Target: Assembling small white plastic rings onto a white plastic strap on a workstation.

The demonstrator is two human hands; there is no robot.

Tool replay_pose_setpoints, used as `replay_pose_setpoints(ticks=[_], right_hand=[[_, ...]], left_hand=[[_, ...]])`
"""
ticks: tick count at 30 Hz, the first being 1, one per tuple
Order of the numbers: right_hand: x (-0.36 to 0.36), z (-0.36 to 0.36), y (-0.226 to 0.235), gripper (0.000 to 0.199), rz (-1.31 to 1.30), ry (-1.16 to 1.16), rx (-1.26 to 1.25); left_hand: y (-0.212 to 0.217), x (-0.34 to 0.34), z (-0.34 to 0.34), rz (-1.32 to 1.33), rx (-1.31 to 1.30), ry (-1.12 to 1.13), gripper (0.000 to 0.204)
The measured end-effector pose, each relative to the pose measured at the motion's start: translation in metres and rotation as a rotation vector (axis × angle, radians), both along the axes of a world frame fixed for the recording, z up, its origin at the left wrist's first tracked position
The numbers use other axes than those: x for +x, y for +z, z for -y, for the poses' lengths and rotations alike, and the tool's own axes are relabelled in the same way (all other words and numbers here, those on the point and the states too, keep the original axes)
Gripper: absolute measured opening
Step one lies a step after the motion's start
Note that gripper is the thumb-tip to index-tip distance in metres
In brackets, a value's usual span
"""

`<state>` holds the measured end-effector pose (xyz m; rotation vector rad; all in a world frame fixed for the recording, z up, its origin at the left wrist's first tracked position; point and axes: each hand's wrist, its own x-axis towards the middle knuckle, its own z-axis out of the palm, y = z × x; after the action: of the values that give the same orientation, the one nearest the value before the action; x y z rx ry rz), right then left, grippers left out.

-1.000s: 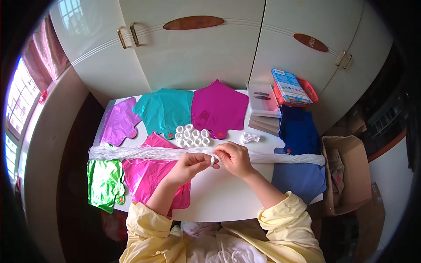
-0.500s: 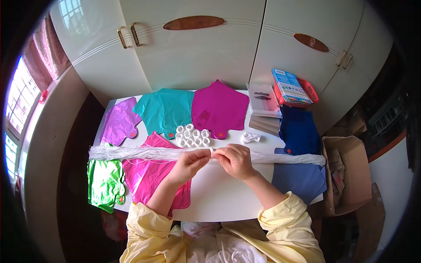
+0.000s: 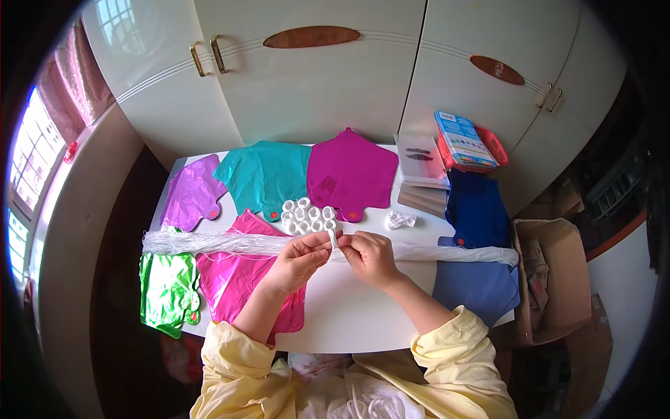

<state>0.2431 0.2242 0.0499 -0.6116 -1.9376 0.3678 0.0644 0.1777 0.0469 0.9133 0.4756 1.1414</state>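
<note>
Both hands, the left hand (image 3: pixel 299 257) and right hand (image 3: pixel 370 255), pinch a small white strip (image 3: pixel 333 239) above the long white ribbon bundle (image 3: pixel 230 243) at the table's (image 3: pixel 349 314) middle; it looks light, limp and best gripped by its ends.

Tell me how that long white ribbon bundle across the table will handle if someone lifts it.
The ribbon bundle is likely floppy: it lies flat and loose across the table, so it should sag from any one hold. Probably light, being thin strands. Its loose strands fan out at the left end, so it may tangle or shed some.
</note>
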Motion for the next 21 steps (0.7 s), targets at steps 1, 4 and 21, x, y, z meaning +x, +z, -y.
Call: replay_pose_setpoints(ticks=[1,4,21], right_hand=[[0.0,0.0,0.0,0.009,0.028,-0.024,0.02],[0.002,0.0,-0.001,0.011,0.083,-0.078,0.079],[0.007,-0.005,0.006,0.016,0.065,0.077,0.12]], left_hand=[[-0.001,0.0,-0.001,-0.01,0.001,0.006,0.041],[0.002,0.005,-0.001,-0.043,0.013,0.05,0.042],[-0.001,0.012,0.0,-0.639,0.179,0.247,0.019]])
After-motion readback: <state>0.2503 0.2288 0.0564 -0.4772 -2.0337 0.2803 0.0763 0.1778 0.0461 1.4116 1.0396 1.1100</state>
